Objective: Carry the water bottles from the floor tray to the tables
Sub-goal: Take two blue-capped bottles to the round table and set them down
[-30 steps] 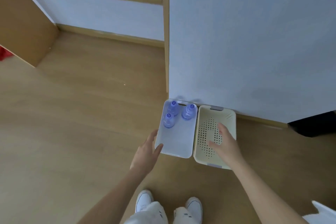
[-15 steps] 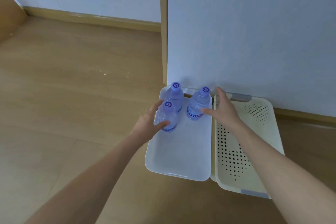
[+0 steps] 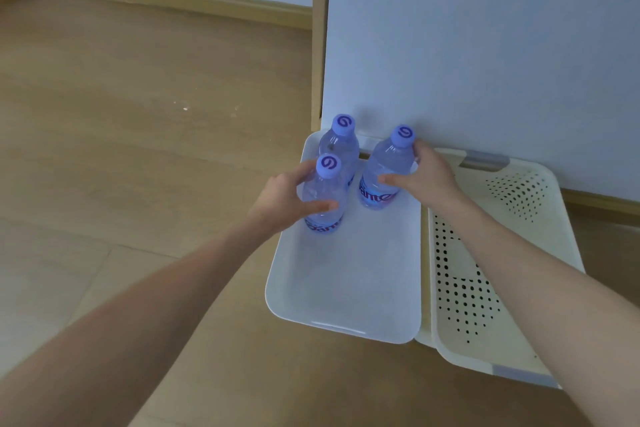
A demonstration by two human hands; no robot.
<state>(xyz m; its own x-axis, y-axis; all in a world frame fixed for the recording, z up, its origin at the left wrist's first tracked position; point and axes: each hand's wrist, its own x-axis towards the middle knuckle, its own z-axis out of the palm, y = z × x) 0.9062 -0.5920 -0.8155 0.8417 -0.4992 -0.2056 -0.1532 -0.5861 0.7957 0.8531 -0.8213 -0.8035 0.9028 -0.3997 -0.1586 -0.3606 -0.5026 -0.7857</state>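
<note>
- White tray [image 3: 346, 291] on wooden floor [image 3: 138, 149], three capped water bottles upright at its far end.
- Left hand [image 3: 284, 199] grips near bottle [image 3: 325, 196], thumb across front, fingers curled behind.
- Right hand [image 3: 427, 175] grips right bottle [image 3: 384, 170], thumb in front, fingers wrapped behind.
- Back bottle [image 3: 341, 144] untouched.
- Cream perforated basket [image 3: 502, 253] touching tray's right side, against white panel [image 3: 485, 45].

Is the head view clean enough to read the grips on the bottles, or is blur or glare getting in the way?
Head view: sharp, bluish cast, wide-angle bending at the edges; no glare hides the left hand or right hand on their bottles; soft shadow only.
</note>
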